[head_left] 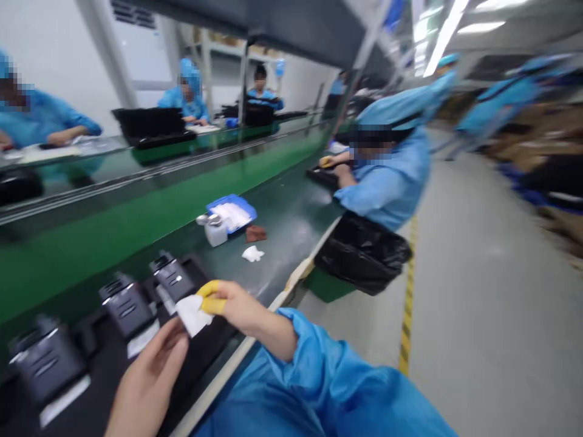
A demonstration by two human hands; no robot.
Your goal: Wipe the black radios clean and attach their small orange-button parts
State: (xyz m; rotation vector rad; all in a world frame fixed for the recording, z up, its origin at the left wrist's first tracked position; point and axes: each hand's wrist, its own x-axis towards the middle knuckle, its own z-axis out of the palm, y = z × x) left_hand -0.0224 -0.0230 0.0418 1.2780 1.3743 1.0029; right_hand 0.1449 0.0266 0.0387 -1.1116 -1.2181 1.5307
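Observation:
My right hand (234, 306), with yellow covers on its finger and thumb tips, pinches a white wipe (192, 314). Close by on the left is my left hand (148, 379), its fingers curled together at the wipe's lower edge. A dark edge shows at those fingertips, but I cannot make out what they hold. Dark grey box-shaped devices with short stubs on top lie in a row on a black mat (113, 388): a near one (50, 364), a middle one (126, 306) and a far one (171, 274). White strips lie by their lower ends.
Further along the green bench stand a blue tray (248, 206) of white wipes and a bottle with a metal top (215, 232). A brown cloth (255, 233) and a crumpled wipe (252, 254) lie nearby. A black-lined bin (359, 255) stands beside a seated co-worker (392, 176).

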